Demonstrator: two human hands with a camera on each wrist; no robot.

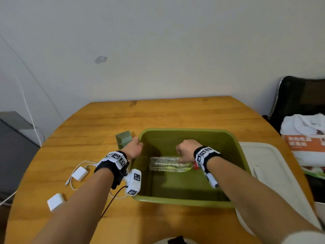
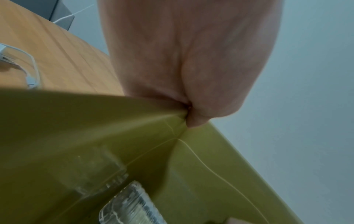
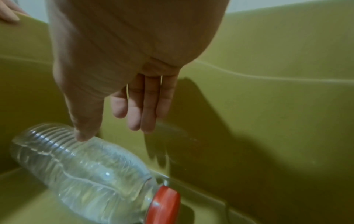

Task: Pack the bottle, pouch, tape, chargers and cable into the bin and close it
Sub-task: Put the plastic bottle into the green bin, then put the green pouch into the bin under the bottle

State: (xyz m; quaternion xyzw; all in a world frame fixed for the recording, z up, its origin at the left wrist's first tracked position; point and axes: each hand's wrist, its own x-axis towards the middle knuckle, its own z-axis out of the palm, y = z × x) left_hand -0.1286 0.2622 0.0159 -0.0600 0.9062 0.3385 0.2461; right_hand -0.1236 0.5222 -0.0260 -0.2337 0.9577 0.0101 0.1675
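One item is in so far: the clear ribbed plastic bottle with a red cap lies on its side on the floor of the olive-green plastic bin, near its left wall. Right hand hangs over it, fingers straight and relaxed, thumb tip touching the ribs, nothing gripped. Left hand pinches the bin's far-left rim corner, steadying it. Risk: the bottle is round and loose, so it will likely roll if the bin gets nudged or tilted by that rim grip. Two white square chargers and the tangled white cable sit left on the round wooden table, the near charger close to the edge; dragging the cable could pull one off. Most of the bin floor is free. White lid lies right, touching the bin, overhanging the table edge.
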